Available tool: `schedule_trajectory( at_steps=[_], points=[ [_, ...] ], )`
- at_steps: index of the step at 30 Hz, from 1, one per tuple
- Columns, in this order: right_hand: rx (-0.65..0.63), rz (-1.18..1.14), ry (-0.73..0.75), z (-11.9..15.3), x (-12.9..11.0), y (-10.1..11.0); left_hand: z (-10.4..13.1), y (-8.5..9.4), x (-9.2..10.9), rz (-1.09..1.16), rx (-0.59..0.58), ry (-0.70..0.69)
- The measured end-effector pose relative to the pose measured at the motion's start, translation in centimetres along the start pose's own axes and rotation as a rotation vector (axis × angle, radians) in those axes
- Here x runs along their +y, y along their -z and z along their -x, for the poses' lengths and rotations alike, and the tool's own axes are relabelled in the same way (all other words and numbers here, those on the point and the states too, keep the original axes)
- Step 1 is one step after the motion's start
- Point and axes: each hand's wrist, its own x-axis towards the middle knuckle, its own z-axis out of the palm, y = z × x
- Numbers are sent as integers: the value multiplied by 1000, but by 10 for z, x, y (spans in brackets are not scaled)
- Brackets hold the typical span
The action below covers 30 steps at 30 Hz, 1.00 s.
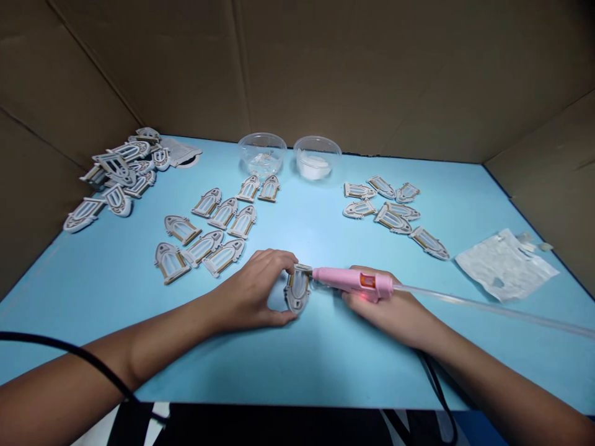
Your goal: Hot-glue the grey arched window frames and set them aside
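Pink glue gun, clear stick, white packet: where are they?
Pink glue gun (344,279): head view, side of its body.
Clear stick (488,308): head view, along its exposed length.
White packet (506,267): head view, middle of its upper face.

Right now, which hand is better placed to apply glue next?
Probably the right hand: it holds the glue gun, aimed at the window piece, which the left hand grips.

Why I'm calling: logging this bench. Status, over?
Left hand gripping arched window piece. Right hand holding pink glue gun, nozzle at piece's edge. Other pieces lie to both sides.
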Motion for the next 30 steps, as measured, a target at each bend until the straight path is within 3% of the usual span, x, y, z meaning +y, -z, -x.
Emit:
schedule_trajectory(
  at_steps=[4,8,14,20,22,27,30],
  points=[
    [-127,-62,-110,-3,1,8,-1,0,0,-7,-3,0],
    [-174,-157,-189,-6,5,13,-1,1,2,-33,-6,23],
    [-10,-551,-314,-12,7,16,-1,5,5,-131,-66,89],
    [-27,-568,-274,-13,3,13,-4,8,6,-134,-206,-9],
    [-23,-572,-265,-13,5,13,-5,11,4,-150,-143,41],
    [21,-552,-263,-15,8,15,-7,23,-3,-232,153,179],
    [38,-555,-273,-15,7,15,-7,23,0,-226,132,91]
  ],
)
